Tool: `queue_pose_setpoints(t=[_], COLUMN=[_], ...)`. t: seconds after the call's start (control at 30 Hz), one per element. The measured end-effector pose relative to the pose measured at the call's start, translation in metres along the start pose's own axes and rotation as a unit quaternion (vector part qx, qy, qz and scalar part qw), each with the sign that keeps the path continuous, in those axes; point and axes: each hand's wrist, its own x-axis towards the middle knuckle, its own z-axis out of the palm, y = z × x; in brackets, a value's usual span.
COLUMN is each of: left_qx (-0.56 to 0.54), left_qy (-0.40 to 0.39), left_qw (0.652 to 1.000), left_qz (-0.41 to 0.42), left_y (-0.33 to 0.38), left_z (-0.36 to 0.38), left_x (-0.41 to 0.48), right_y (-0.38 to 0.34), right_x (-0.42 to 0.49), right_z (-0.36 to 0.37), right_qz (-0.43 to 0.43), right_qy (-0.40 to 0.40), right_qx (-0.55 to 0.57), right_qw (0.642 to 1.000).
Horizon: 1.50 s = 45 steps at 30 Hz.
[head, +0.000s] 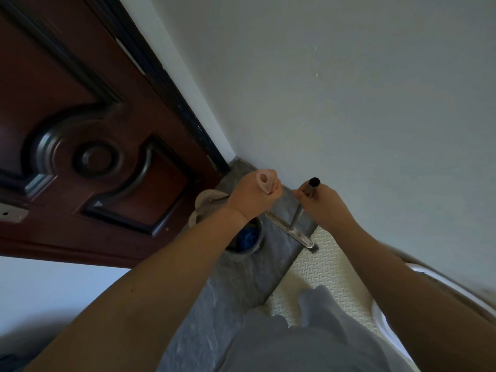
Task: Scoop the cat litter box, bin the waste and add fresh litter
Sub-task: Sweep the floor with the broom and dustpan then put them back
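Metal pole [312, 187], running down to a broom head [291, 230], fills the right hand [323, 204]; the left hand [251, 196] clasps a pink handle [264, 181]. The bin [240, 255] sits at six o'clock of the left grip, the nearer one.

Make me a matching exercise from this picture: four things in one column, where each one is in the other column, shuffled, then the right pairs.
Things:
1 pink handle
2 metal tube
3 blue bag
4 mat

Places:
A in the bin
B under the foot
C in the left hand
D in the right hand

Pairs: 1-C, 2-D, 3-A, 4-B.
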Motion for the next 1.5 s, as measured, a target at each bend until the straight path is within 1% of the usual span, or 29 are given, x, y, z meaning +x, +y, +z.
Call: queue_pose_setpoints(t=[0.2,0.3,0.4,0.5,0.7,0.97,1.1,1.17,1.3,1.37,1.5], left_qx=[0.032,0.049,0.041,0.043,0.047,0.048,0.026,0.032,0.042,0.047,0.038], left_qy=[-0.026,-0.055,-0.083,-0.073,-0.087,-0.104,-0.067,-0.068,-0.139,-0.147,-0.139], left_qw=[0.999,0.997,0.996,0.996,0.995,0.993,0.997,0.997,0.989,0.987,0.988], left_qz=[0.008,0.009,-0.004,-0.010,-0.001,0.005,-0.016,-0.017,0.014,0.032,0.047], left_y=[0.000,0.003,0.007,0.011,0.023,0.027,0.013,0.011,0.020,0.020,0.020], left_z=[0.007,0.012,0.018,0.016,0.016,0.022,0.021,0.021,0.036,0.043,0.044], left_x=[-0.008,-0.016,-0.022,-0.021,-0.029,-0.031,-0.033,-0.033,-0.040,-0.041,-0.040], right_y=[0.007,0.011,0.011,0.010,0.008,0.007,0.006,0.006,0.010,0.012,0.014], right_x=[-0.002,-0.003,-0.003,-0.003,-0.004,-0.003,-0.002,-0.001,-0.001,-0.002,-0.003], right_z=[-0.001,-0.002,-0.002,-0.004,-0.001,0.001,0.000,0.000,0.001,-0.001,-0.005], right_qz=[0.002,-0.003,-0.009,-0.012,-0.016,-0.012,-0.008,-0.005,-0.007,-0.004,0.000], right_qy=[0.008,0.008,0.009,0.010,0.009,0.012,0.008,0.008,0.009,0.012,0.015], right_qx=[-0.003,-0.005,-0.016,-0.016,-0.012,0.023,0.018,0.014,0.016,0.021,0.030], right_qw=[1.000,1.000,1.000,1.000,1.000,1.000,1.000,1.000,1.000,1.000,0.999])
